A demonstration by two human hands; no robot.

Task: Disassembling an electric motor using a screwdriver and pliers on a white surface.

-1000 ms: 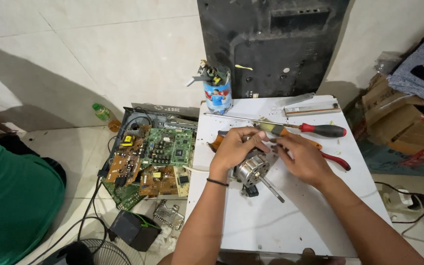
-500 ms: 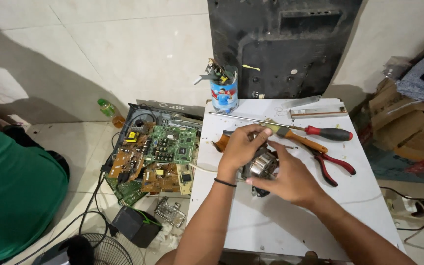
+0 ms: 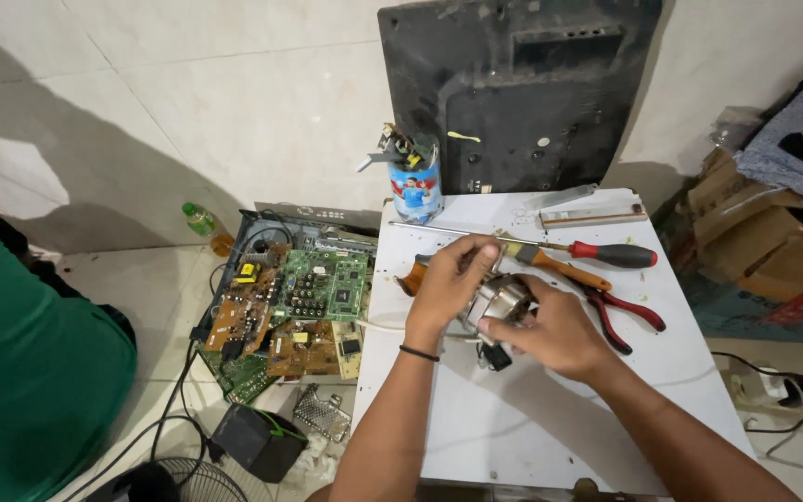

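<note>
A small metal electric motor (image 3: 504,299) sits just above the white table (image 3: 550,418), gripped from both sides. My left hand (image 3: 450,284) wraps over its left end, with a black band on the wrist. My right hand (image 3: 550,327) cups it from the lower right, thumb pressed on the housing. A black connector (image 3: 495,356) hangs under the motor. Much of the motor is hidden by my fingers.
Behind the hands lie a red-handled screwdriver (image 3: 606,253), an orange-handled screwdriver (image 3: 564,269) and red pliers (image 3: 629,314). A blue can holding tools (image 3: 414,189) and a black panel (image 3: 522,93) stand at the back. Circuit boards (image 3: 295,302) cover the floor at left, beside a person in green (image 3: 20,372).
My right hand has moved from the motor's upper right down to its lower right side. The motor's shaft is no longer visible. The left hand keeps its hold.
</note>
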